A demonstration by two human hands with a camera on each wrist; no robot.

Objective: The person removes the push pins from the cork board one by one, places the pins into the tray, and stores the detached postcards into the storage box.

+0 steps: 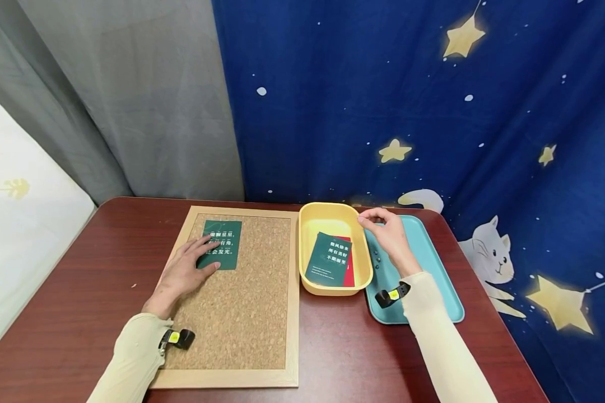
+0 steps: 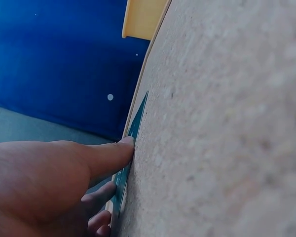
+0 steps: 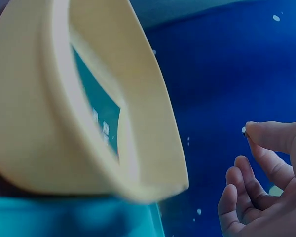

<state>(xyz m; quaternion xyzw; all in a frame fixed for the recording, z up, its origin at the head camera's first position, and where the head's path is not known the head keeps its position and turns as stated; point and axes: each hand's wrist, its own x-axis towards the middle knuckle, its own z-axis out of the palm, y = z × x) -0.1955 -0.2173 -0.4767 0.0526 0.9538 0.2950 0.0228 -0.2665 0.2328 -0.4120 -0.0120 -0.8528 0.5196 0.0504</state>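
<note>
On the upper left of the wood-framed corkboard lies a dark green card printed with white characters. My left hand rests its extended fingers and thumb on this card, covering part of its left side. The left wrist view shows the thumb pressing the card flat against the cork. My right hand is raised by the right rim of the yellow bin. Between thumb and index finger it pinches a tiny shiny metal piece; its exact kind I cannot tell.
Inside the yellow bin, a green card overlaps a red card. Under my right forearm is a light blue tray with several small dark round pieces. Curtains hang behind the reddish-brown table.
</note>
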